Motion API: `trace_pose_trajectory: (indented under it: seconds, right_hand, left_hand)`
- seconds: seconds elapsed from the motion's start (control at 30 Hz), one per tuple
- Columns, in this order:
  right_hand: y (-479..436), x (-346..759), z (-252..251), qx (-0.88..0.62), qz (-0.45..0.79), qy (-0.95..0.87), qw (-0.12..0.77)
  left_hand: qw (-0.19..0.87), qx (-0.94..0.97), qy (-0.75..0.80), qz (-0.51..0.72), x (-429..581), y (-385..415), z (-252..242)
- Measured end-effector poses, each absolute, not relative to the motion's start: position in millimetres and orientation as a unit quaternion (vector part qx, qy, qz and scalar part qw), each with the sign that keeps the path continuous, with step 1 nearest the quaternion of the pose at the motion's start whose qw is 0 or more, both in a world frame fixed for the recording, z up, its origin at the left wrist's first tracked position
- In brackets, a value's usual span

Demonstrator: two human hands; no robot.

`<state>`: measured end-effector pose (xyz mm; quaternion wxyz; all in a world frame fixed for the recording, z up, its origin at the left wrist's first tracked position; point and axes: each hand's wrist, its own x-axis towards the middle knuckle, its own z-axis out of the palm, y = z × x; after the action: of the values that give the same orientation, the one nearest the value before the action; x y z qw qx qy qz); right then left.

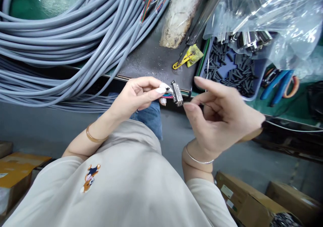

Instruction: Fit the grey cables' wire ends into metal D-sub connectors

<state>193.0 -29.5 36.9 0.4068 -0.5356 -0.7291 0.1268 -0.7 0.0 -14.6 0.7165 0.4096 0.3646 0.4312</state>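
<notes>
Between the thumb and fingers of my left hand (142, 94) is a metal D-sub connector (177, 93) with thin coloured wires (168, 95) running from its pin side. White coverings show on some of that hand's fingertips. My right hand (214, 109) hovers just right of the connector, thumb and index finger apart, and nothing shows between them. Beyond the hands, a yellow-handled tool (183, 61) lies by a yellow sponge (195, 56) on the dark work surface (151, 63).
Coiled grey cables (75, 41) with stripped coloured ends fill the left. A blue bin (257, 85) holds black tubing pieces (242, 73), and a clear bag (290, 25) of metal connectors rests over it. Blue-handled pliers (277, 84) lie beside it. Cardboard boxes (242, 195) stand on the floor.
</notes>
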Motion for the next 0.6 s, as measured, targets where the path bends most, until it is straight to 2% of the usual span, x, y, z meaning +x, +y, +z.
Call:
trace_pose_trajectory:
  seconds: [0.13, 0.33, 0.47, 0.6]
  right_hand:
    - [-32.7, 191.3, 26.0, -0.553, 0.213, -0.717, 0.365]
    - [-29.5, 187.5, 8.9, -0.553, 0.276, -0.681, 0.393]
    - [-28.9, 186.6, 5.8, -0.55, 0.203, -0.7, 0.408]
    - [-27.6, 188.6, 7.5, -0.543, 0.153, -0.696, 0.444]
  left_hand:
    - [0.697, 0.401, 0.385, 0.453, 1.9, -0.3, -12.3]
    - [0.664, 0.445, 0.353, 0.485, 3.1, -6.2, -6.7]
    - [0.565, 0.531, 0.361, 0.518, 2.8, -7.5, -9.0]
    - [0.559, 0.488, 0.416, 0.525, 7.6, -5.6, -11.3]
